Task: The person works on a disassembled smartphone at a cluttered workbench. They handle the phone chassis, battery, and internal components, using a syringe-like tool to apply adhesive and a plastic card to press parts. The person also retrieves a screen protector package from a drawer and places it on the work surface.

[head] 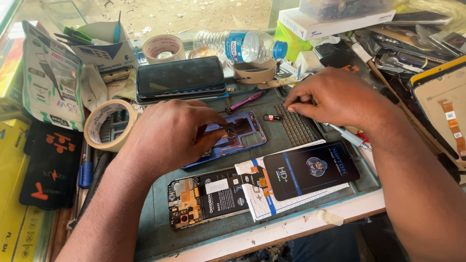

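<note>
Head view, looking down on a phone-repair bench. Left hand point(170, 133) rests on the blue back cover point(233, 138), fingertips pinched at something small on its inner face; what they grip cannot be told. Right hand point(335, 97), at three o'clock from the cover, bends its fingertips down at the top edge of a ridged grey mat point(296, 127), seemingly picking up a small part too tiny to identify. A small card tray point(273, 117) lies between the hands.

Judged from the layout, disassembly is done: the opened phone body point(206, 199), battery and board exposed, lies at six o'clock from the cover, its ribbon running toward a new black screen point(310, 170) resting on white packaging at five o'clock. Screen and cover are not yet fitted.

Counts: two hands; one opened phone; one back cover; one intact dark phone point(180, 77) at twelve o'clock; three tape rolls, one at nine o'clock point(108, 125), two at twelve point(164, 47) point(255, 72); one water bottle point(238, 46); one pink screwdriver point(245, 101); one pen point(347, 137) under the right wrist.
</note>
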